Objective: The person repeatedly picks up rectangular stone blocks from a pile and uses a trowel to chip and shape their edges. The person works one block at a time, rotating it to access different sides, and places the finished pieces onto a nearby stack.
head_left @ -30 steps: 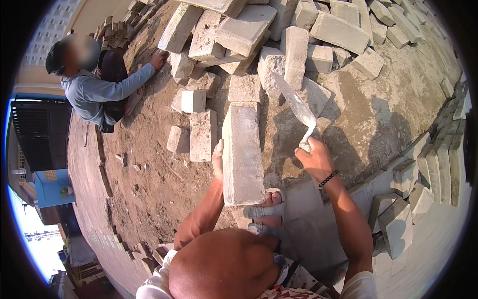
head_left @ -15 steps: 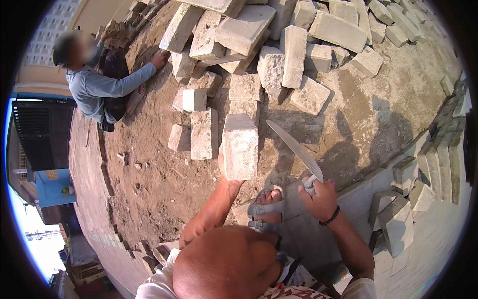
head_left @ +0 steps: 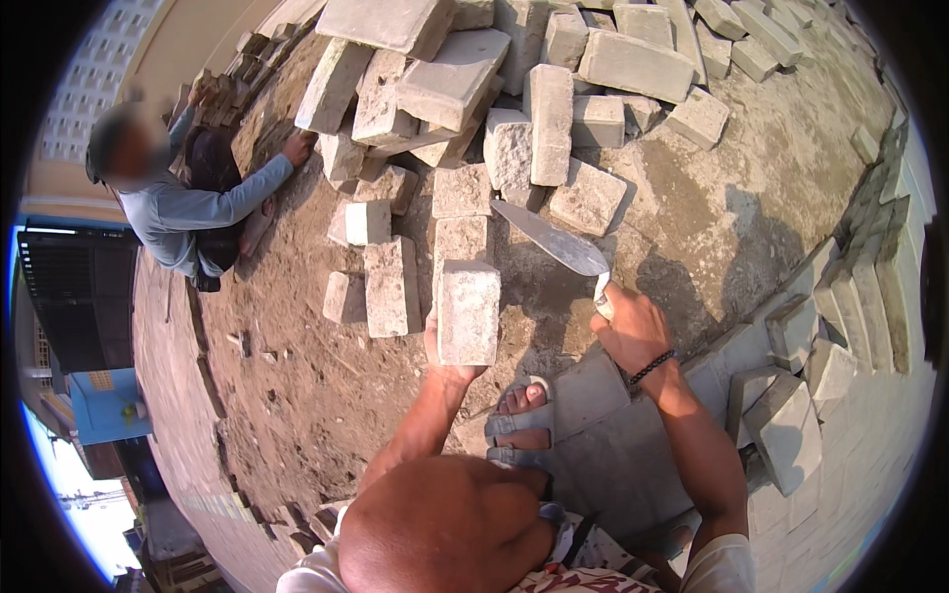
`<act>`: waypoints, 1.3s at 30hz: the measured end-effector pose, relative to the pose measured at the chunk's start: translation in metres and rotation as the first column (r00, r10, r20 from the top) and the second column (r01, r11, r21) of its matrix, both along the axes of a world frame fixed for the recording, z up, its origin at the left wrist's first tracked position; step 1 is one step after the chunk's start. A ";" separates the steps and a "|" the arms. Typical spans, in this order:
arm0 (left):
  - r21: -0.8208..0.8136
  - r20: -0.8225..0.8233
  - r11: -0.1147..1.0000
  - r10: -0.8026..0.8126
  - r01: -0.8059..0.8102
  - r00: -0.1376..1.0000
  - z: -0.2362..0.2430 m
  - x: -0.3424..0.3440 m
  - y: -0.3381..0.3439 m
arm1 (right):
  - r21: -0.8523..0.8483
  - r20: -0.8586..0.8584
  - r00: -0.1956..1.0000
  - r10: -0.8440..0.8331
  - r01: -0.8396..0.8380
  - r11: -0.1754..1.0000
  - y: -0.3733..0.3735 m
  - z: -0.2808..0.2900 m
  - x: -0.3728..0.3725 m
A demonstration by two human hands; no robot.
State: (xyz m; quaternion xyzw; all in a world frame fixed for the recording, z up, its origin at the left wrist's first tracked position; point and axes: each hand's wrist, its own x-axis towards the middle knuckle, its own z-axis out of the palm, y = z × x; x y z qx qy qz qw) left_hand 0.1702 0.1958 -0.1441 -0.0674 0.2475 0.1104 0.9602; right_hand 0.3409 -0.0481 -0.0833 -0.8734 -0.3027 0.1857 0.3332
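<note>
A pale grey concrete paving brick (head_left: 470, 316) is in my left hand (head_left: 459, 375), with fingers along its left side and underneath it. Bare sandy soil lies around it. My right hand (head_left: 636, 329) is wrapped round the handle of a trowel (head_left: 554, 240). The blade slants up and to the left, its broad face showing and its tip by the loose bricks. Just beyond the held brick lie two more paving bricks (head_left: 462, 237) end to end. Left of them another brick (head_left: 391, 287) rests on the soil.
A large heap of bricks (head_left: 450, 79) covers the far side. At the far left a person in a light blue sleeve (head_left: 222, 205) crouches, one hand at the heap. Laid paving (head_left: 593, 395) runs under my sandalled foot (head_left: 521, 415), with stacked pavers (head_left: 855, 306) at right.
The held brick has tipped and looks shorter from above. My right hand has moved up slightly, and the trowel blade has turned flatter, its tip shifting left. The whole view has shifted a little.
</note>
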 end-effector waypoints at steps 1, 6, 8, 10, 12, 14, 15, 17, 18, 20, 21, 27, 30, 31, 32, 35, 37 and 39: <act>-0.012 -0.010 1.000 -0.023 0.023 1.000 0.002 -0.002 0.001 | -0.027 -0.107 0.994 -0.033 0.030 0.999 -0.002 0.007 0.007; -0.084 -0.070 0.986 -0.152 0.146 0.986 0.050 0.019 -0.024 | 0.113 -0.357 0.919 -0.167 0.220 0.969 -0.028 0.009 -0.003; 0.025 0.077 0.987 -0.161 0.160 0.984 0.055 0.016 -0.020 | 0.233 -0.396 0.908 -0.136 0.243 0.941 -0.029 0.008 -0.017; 0.053 0.196 0.983 -0.186 0.178 0.963 0.059 0.016 -0.017 | 0.215 -0.517 0.850 -0.101 0.243 0.946 -0.029 0.004 -0.026; 0.137 0.271 0.967 -0.246 0.216 0.931 0.066 0.016 -0.012 | 0.251 -0.517 0.853 -0.073 0.232 0.940 -0.026 -0.004 -0.037; 0.202 0.269 0.947 -0.298 0.249 0.916 0.074 0.019 -0.009 | 0.234 -0.489 0.869 -0.073 0.211 0.949 -0.025 -0.002 -0.043; 0.225 0.232 0.937 -0.318 0.267 0.919 0.080 0.022 -0.009 | 0.222 -0.474 0.877 -0.079 0.206 0.953 -0.025 0.002 -0.044; 0.353 0.076 0.891 -0.331 0.285 0.941 0.094 0.028 -0.011 | 0.195 -0.465 0.880 -0.095 0.206 0.959 -0.028 0.006 -0.041; 0.455 -0.039 0.841 -0.310 0.293 0.950 0.104 0.028 -0.014 | 0.181 -0.460 0.881 -0.110 0.214 0.960 -0.031 0.009 -0.038; 0.587 -0.200 0.772 -0.155 0.244 0.968 0.101 0.030 -0.016 | 0.164 -0.375 0.919 -0.118 0.191 0.968 -0.037 -0.005 -0.035; 0.625 -0.264 0.754 -0.036 0.200 0.964 0.091 0.025 -0.011 | 0.173 -0.403 0.909 -0.111 0.194 0.966 -0.044 -0.006 -0.035; 0.750 -0.390 0.533 -0.122 0.392 0.913 0.065 0.039 -0.009 | -0.107 -0.377 0.922 -0.092 0.055 0.993 -0.111 0.017 -0.030; 0.752 -0.415 0.486 -0.175 0.445 0.893 0.073 0.064 -0.019 | -0.272 -0.343 0.939 0.013 -0.113 0.956 -0.173 0.060 -0.042; 0.754 -0.436 0.458 -0.189 0.472 0.880 0.082 0.073 -0.022 | -0.324 -0.310 0.948 0.073 -0.178 0.929 -0.199 0.081 -0.046; 0.740 -0.462 0.438 -0.219 0.510 0.860 0.086 0.080 -0.031 | -0.434 -0.417 0.906 0.066 -0.262 0.862 -0.225 0.113 -0.048; 0.721 -0.499 0.326 -0.369 0.612 0.784 0.128 0.130 -0.074 | -0.595 -0.467 0.884 -0.013 -0.303 0.744 -0.309 0.178 -0.074; 0.772 -0.477 0.179 -0.470 0.610 0.743 0.162 0.167 -0.109 | -0.681 -0.381 0.915 -0.135 -0.179 0.710 -0.356 0.215 -0.107; 0.817 -0.479 0.012 -0.542 0.577 0.690 0.196 0.203 -0.148 | -0.701 -0.323 0.902 -0.286 -0.025 0.713 -0.393 0.232 -0.132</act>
